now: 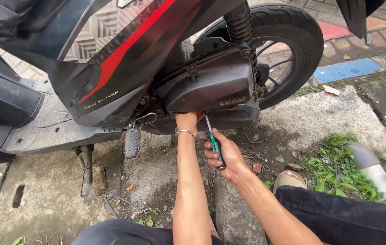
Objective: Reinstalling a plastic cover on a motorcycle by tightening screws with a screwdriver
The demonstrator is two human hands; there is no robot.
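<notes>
Presently, one scooter (125, 59), parked side-on across the upper frame, black with a red stripe and a grey patterned panel.

Hands, two, both mine. My left hand (187, 121) reaches up under the lower edge of the black engine cover (211, 84), fingers curled against its underside; what they pinch, if anything, I cannot tell, since the cover's rim hides the tips. A thin bracelet (186, 132) sits on that wrist. My right hand (224, 154) is wrapped tight around the green-and-black handle of one screwdriver (214, 144), whose shaft slants up and left to the same lower edge, just beside the left hand.

Room for moving: the gap between cover underside and ground is low and tight; both forearms converge into it. The rear wheel (283, 45) closes the right side, the folded footpeg (133, 143) and the side stand (85, 170) the left.

Ground: cracked concrete pavement (47, 199), a raised kerb stone (236, 213) running between my arms, a weed patch (338, 168) to the right.

Loose items on the pavement: one small metal tool (113, 199) near the stand, lying well apart from both hands; one grey pipe end (370, 163) in the weeds. My sandalled foot (288, 179) rests beside the right forearm.
</notes>
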